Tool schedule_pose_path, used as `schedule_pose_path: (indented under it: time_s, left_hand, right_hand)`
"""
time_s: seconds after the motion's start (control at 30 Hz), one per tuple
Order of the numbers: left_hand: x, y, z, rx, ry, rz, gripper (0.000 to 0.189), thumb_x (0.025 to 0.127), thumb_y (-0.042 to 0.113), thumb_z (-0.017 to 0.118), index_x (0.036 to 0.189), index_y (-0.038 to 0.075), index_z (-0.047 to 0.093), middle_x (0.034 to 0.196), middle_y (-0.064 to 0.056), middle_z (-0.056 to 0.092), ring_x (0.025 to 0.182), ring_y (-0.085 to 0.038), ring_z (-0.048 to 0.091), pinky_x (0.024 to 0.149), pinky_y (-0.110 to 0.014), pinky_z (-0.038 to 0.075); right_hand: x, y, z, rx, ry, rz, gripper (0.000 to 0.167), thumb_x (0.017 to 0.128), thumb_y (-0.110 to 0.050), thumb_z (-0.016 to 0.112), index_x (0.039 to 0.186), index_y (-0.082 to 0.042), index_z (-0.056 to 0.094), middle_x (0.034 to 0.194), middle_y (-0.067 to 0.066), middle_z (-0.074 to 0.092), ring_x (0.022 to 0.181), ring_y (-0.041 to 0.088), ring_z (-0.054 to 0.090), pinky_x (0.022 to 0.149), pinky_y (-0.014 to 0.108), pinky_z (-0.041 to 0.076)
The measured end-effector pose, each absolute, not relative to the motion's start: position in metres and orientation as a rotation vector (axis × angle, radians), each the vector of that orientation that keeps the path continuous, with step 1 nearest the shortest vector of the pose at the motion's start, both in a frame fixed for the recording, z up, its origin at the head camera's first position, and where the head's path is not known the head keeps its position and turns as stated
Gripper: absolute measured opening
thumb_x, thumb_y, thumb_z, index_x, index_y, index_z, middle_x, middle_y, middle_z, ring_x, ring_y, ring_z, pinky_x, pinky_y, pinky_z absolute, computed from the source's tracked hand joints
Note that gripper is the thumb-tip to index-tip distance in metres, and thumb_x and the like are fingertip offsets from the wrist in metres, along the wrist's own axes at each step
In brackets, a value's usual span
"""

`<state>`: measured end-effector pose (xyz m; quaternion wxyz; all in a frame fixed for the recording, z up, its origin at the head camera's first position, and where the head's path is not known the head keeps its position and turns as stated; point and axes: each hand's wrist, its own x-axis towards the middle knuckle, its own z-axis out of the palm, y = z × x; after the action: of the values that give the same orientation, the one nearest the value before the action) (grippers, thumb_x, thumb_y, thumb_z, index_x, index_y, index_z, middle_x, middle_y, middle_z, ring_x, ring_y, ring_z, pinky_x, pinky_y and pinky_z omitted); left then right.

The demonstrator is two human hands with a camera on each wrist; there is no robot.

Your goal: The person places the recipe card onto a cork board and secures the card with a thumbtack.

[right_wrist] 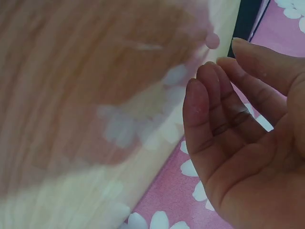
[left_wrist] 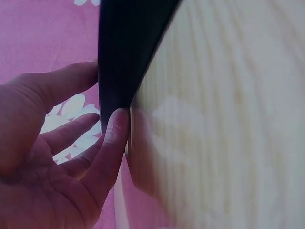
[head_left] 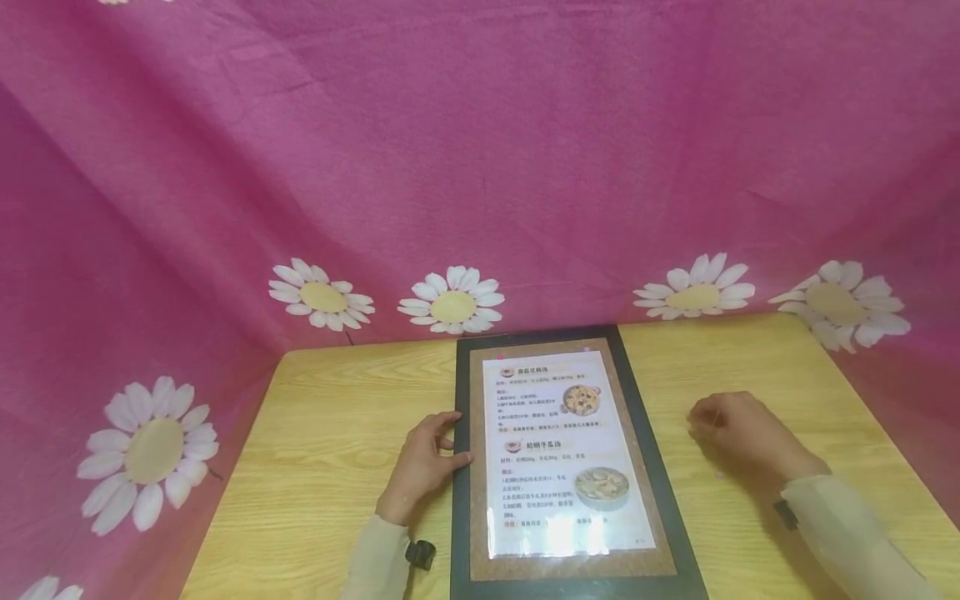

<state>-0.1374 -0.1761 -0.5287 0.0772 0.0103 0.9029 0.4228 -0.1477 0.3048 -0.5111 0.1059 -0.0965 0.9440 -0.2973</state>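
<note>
A board (head_left: 570, 567) lies on the wood-grained surface (head_left: 322, 433), right of the head view's middle, its near end cut off by the lower edge of that view. It has a dark frame (head_left: 462, 500) around brown cork (head_left: 648, 500). On the cork is a glossy white sheet (head_left: 555, 467) with two blocks of printed text, each with a picture of a dish at its right: an upper dish (head_left: 581, 400) and a lower dish (head_left: 602, 487). Glare whitens the sheet's lower part. A small pink spot (head_left: 501, 357) shows at its top left.

The left hand (head_left: 422, 462) grips the board's left edge; in the left wrist view the thumb and a finger meet the dark frame from opposite sides. The right hand (head_left: 750, 433) is to the right of the board, apart from it, loosely curled and holding nothing visible, its thumb separate from the fingertips. Whether it touches the surface I cannot tell.

Both arms have pale sleeves (head_left: 847, 525), with a black strap (head_left: 420, 554) near the left wrist. Pink cloth (head_left: 480, 150) with white, yellow-centred flowers (head_left: 452, 306) hangs behind and at the sides.
</note>
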Motion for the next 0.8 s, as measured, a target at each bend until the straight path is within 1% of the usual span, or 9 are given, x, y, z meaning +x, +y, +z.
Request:
schedule_pose_path:
  time_s: [0.03, 0.17, 0.23, 0.43, 0.53, 0.7, 0.8]
  left_hand:
    - [-0.138, -0.176, -0.529, 0.036, 2.708, 1.267, 0.065, 0.083, 0.015, 0.088, 0.142, 0.009, 0.061, 0.137, -0.014, 0.064, 0.100, -0.020, 0.064, 0.079, -0.030, 0.054]
    - [-0.138, -0.176, -0.529, 0.047, 2.712, 1.265, 0.065, 0.083, 0.015, 0.088, 0.142, 0.009, 0.061, 0.136, -0.014, 0.065, 0.099, -0.020, 0.064, 0.078, -0.029, 0.053]
    - [-0.138, -0.176, -0.530, 0.052, 2.713, 1.267, 0.065, 0.083, 0.015, 0.088, 0.142, 0.009, 0.061, 0.136, -0.014, 0.064, 0.099, -0.020, 0.064, 0.078, -0.028, 0.053]
    - [-0.139, -0.177, -0.529, 0.054, 2.706, 1.275, 0.066, 0.084, 0.016, 0.088, 0.142, 0.008, 0.060, 0.138, -0.015, 0.064, 0.099, -0.020, 0.065, 0.078, -0.028, 0.053]
    - [-0.139, -0.177, -0.529, 0.050, 2.709, 1.261, 0.066, 0.084, 0.016, 0.088, 0.143, 0.008, 0.060, 0.138, -0.015, 0.064, 0.099, -0.020, 0.065, 0.079, -0.029, 0.054]
    - [-0.139, -0.176, -0.528, 0.044, 2.707, 1.257, 0.066, 0.084, 0.017, 0.088, 0.143, 0.009, 0.060, 0.139, -0.015, 0.064, 0.099, -0.020, 0.065, 0.081, -0.031, 0.055]
    - [-0.139, -0.177, -0.529, 0.045, 2.707, 1.261, 0.065, 0.084, 0.017, 0.088, 0.143, 0.009, 0.060, 0.140, -0.015, 0.064, 0.100, -0.020, 0.065, 0.081, -0.031, 0.055]
  right_hand:
    - [-0.147, 0.305, -0.513, -0.306, 2.779, -0.876, 0.019, 0.098, -0.017, 0.069, 0.110, -0.003, 0.075, 0.102, 0.008, 0.077, 0.092, 0.023, 0.069, 0.081, 0.048, 0.058]
    - [-0.147, 0.306, -0.519, -0.339, 2.791, -0.851, 0.014, 0.095, -0.010, 0.070, 0.106, -0.004, 0.076, 0.106, 0.012, 0.077, 0.098, 0.030, 0.071, 0.087, 0.055, 0.058]
    - [-0.148, 0.307, -0.521, -0.361, 2.793, -0.845, 0.011, 0.093, -0.007, 0.071, 0.103, -0.003, 0.076, 0.106, 0.014, 0.077, 0.098, 0.032, 0.071, 0.086, 0.056, 0.058]
    - [-0.149, 0.307, -0.523, -0.401, 2.818, -0.797, 0.009, 0.090, 0.000, 0.072, 0.097, -0.004, 0.076, 0.103, 0.015, 0.077, 0.095, 0.031, 0.071, 0.084, 0.054, 0.059]
    - [-0.149, 0.306, -0.522, -0.415, 2.839, -0.771, 0.010, 0.089, 0.002, 0.073, 0.094, -0.005, 0.076, 0.099, 0.012, 0.078, 0.092, 0.028, 0.070, 0.083, 0.053, 0.059]
    - [-0.148, 0.305, -0.519, -0.428, 2.852, -0.754, 0.011, 0.089, 0.001, 0.072, 0.091, -0.008, 0.076, 0.092, 0.005, 0.074, 0.086, 0.019, 0.063, 0.079, 0.046, 0.057]
    - [-0.146, 0.303, -0.517, -0.401, 2.854, -0.758, 0.013, 0.091, 0.000, 0.071, 0.089, -0.013, 0.076, 0.086, -0.001, 0.070, 0.081, 0.016, 0.057, 0.075, 0.036, 0.054]
